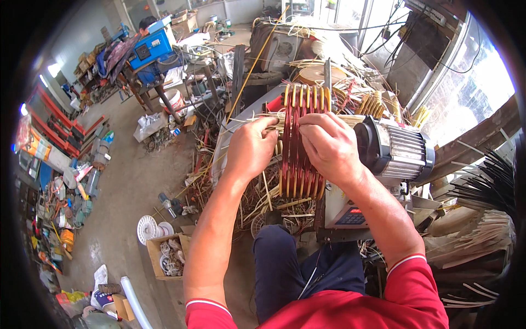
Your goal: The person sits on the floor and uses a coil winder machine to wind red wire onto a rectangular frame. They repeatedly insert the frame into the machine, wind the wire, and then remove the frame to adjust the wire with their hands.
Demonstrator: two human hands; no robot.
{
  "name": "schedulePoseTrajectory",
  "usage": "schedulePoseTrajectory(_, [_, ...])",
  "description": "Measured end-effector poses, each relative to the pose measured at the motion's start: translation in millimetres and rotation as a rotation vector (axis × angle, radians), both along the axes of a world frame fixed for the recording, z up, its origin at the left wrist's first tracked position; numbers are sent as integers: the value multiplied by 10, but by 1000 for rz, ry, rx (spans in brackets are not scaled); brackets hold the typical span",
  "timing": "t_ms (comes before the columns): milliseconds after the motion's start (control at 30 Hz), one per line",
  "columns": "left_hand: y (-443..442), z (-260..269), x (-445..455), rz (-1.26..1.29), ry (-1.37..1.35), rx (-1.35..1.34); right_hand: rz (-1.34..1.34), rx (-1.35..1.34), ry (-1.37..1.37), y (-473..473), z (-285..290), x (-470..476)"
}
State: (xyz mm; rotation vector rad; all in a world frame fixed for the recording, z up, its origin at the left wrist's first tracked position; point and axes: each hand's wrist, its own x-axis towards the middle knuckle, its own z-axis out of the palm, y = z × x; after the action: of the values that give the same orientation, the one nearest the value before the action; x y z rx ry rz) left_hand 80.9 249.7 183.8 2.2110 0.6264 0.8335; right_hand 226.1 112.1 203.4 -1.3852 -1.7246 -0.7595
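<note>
A coil-winding former with yellow slotted plates stands in front of me, wound with several bands of dark red enamelled wire. My left hand is at its left side, thumb and forefinger bent towards each other close to the windings. Whether a thin strand lies between them cannot be made out. On the right, the curled fingers of my right hand rest against the red wire, their tips partly hidden. An electric motor with a finned housing sits just right of that hand.
Under the motor is a control box with a keypad and lit display. Loose pale sleeving and wire scraps heap behind the former. Bundled black sleeving juts in at right. A wooden box and white spool stand on the floor.
</note>
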Motion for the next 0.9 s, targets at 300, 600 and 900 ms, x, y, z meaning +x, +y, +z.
schedulePoseTrajectory(300, [52,-122,58,-65,-15,193,-16,-72,554,99,-64,-188])
schedulePoseTrajectory(600, [-179,-117,-76,-28,-131,72,-153,-217,386,98,-24,-301])
schedulePoseTrajectory(900, [-293,-105,-101,41,-256,70,-191,-261,178,60,-6,-416])
